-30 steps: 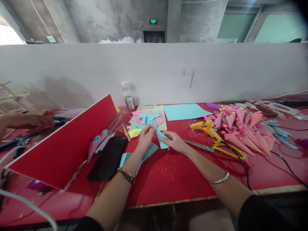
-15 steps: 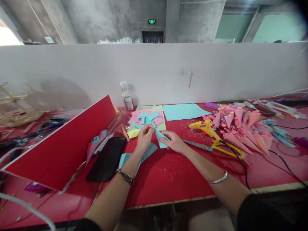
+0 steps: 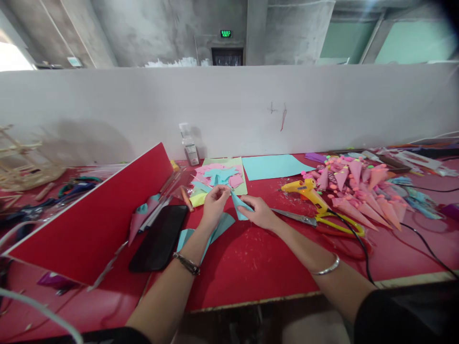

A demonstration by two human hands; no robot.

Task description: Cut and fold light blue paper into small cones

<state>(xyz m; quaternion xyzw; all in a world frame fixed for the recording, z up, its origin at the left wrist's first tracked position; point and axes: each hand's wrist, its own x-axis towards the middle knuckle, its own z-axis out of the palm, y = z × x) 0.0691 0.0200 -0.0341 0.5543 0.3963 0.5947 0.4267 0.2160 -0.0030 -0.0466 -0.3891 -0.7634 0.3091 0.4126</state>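
Note:
My left hand (image 3: 214,206) and my right hand (image 3: 261,213) both pinch a small light-blue paper piece (image 3: 238,206) just above the red table (image 3: 251,263). The left fingers grip its upper tip, the right fingers its lower right edge. More light-blue paper (image 3: 218,228) lies flat under my left wrist. Behind the hands sits a pile of pink and blue paper cut-outs (image 3: 219,175) on a pale green sheet.
A black phone (image 3: 159,236) lies left of my left arm, beside a tilted red board (image 3: 95,215). Right of my hands are scissors (image 3: 315,220), a yellow glue gun (image 3: 304,190) with black cord, and several pink paper cones (image 3: 358,191). A blue sheet (image 3: 272,166) and a clear bottle (image 3: 189,144) stand by the white partition.
A co-worker's hand at the far left has withdrawn out of view. My hands stay on the blue paper, almost unmoved.

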